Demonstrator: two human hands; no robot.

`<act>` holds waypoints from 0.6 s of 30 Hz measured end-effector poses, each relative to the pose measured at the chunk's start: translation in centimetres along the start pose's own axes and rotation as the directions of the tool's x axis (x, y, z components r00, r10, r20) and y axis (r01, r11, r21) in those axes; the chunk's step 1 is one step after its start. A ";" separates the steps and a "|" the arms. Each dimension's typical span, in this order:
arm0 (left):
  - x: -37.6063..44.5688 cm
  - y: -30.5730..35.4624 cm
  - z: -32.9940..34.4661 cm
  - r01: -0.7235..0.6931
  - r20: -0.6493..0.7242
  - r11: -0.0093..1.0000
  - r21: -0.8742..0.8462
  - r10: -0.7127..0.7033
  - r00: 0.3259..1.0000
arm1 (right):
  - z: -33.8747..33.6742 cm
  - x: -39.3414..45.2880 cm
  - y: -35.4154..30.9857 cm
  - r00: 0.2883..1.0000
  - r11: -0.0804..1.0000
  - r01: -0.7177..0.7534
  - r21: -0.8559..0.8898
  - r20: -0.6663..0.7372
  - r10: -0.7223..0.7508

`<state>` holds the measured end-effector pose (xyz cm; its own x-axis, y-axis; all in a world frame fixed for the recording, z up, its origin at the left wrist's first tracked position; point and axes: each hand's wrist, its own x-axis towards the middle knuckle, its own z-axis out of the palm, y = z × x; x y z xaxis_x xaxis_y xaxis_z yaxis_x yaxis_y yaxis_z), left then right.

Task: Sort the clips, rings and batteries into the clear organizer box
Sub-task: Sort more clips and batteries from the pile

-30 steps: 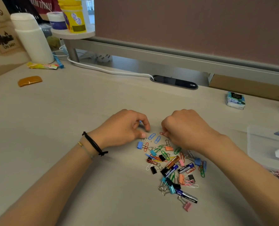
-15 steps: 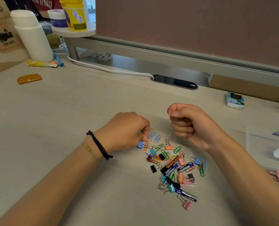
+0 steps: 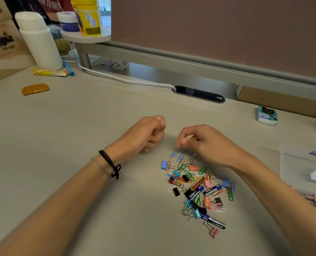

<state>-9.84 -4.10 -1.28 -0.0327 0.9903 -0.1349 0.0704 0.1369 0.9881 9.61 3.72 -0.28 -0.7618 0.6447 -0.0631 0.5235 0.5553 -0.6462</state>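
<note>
1. My left hand (image 3: 146,134), fingers curled; whether it holds anything, I cannot tell.
2. My right hand (image 3: 205,143), fingers bent, contents unclear, above the pile of clips and batteries (image 3: 196,187).
3. Clear organizer box (image 3: 290,163), far right.

Clear organizer box (image 3: 301,163) cut off by right edge, contents blurred; left hand (image 3: 144,135) fist contents hidden; right hand (image 3: 205,143) fingertips blurred, grip undeterminable.
</note>
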 end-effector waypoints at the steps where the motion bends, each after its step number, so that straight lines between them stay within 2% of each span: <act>1: 0.0 0.1 0.0 0.041 0.033 0.984 -0.173 -0.036 0.999 | -0.2 0.1 -0.4 0.999 0.990 0.027 -0.136 0.037 -0.022; 4: 0.1 -0.2 -0.6 0.113 0.182 0.823 -0.556 -0.012 0.983 | -0.6 0.2 -1.7 0.992 0.898 0.078 -0.433 0.123 -0.026; 6: 0.1 -0.5 -1.0 0.137 0.222 0.727 -0.673 0.022 0.975 | -0.6 0.2 -1.9 0.989 0.833 0.113 -0.541 0.138 -0.044; 8: 0.1 -0.6 -1.1 0.135 0.218 0.680 -0.721 0.038 0.975 | -0.3 0.4 -1.7 0.986 0.797 0.146 -0.586 0.152 -0.069; 12: 0.3 -0.8 -0.9 0.144 0.183 0.703 -0.696 -0.020 0.983 | -0.2 0.8 -1.5 0.984 0.791 0.169 -0.588 0.152 -0.097; 18: 0.5 -1.1 0.0 0.218 0.137 0.860 -0.461 -0.174 0.975 | -0.3 1.0 -1.4 0.984 0.774 0.169 -0.610 0.154 -0.093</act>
<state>-9.97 -3.73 -2.43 0.0925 0.9450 -0.3136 -0.4067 0.3233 0.8544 8.22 3.78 0.82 -0.8568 0.5017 -0.1193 0.5096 0.8592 -0.0464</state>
